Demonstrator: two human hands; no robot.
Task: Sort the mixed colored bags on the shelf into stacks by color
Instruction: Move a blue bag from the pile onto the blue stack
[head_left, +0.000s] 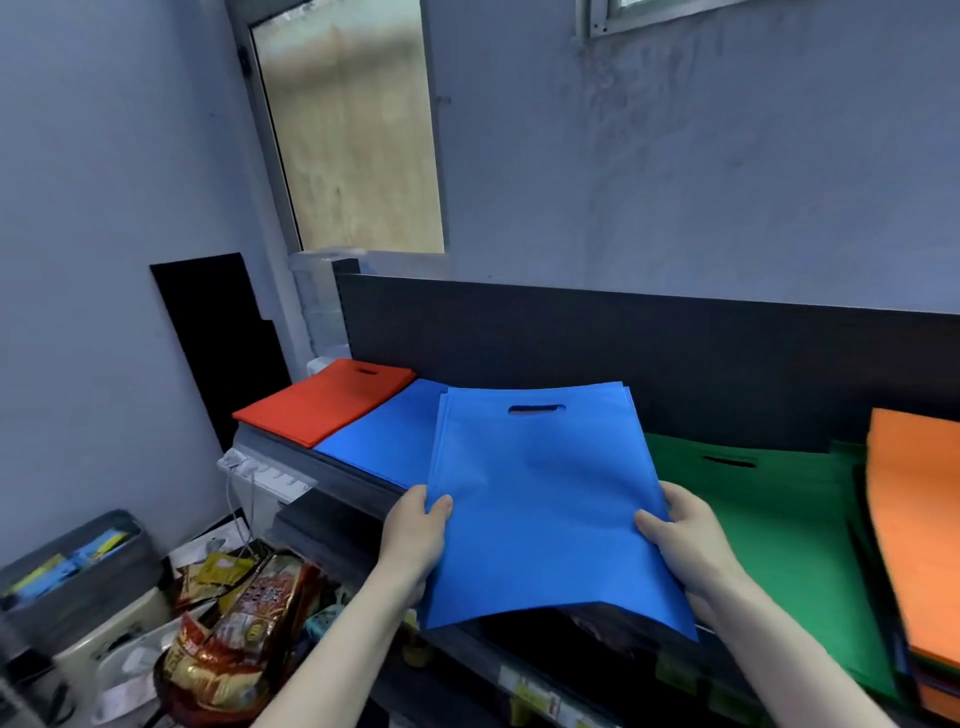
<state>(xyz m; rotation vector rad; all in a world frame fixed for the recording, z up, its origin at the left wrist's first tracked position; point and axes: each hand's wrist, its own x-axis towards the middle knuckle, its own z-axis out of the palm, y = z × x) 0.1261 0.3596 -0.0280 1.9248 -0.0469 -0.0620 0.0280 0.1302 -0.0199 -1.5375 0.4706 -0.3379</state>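
I hold a flat blue bag (545, 493) with a cut-out handle above the dark shelf (358, 473). My left hand (415, 535) grips its lower left edge, thumb on top. My right hand (685, 540) grips its lower right edge the same way. Behind and left of it lies a blue stack (384, 441), partly covered by the held bag. A red stack (327, 400) lies at the shelf's left end. To the right a green stack (769, 519) lies flat, and a mixed pile topped with orange bags (919, 519) sits at the far right.
A dark back panel (623, 343) runs behind the shelf against a grey wall. A white power strip (265, 473) hangs at the shelf's left corner. Below left are snack packets (234, 623) and a grey bin (78, 566). Lower shelf edges carry price labels (535, 691).
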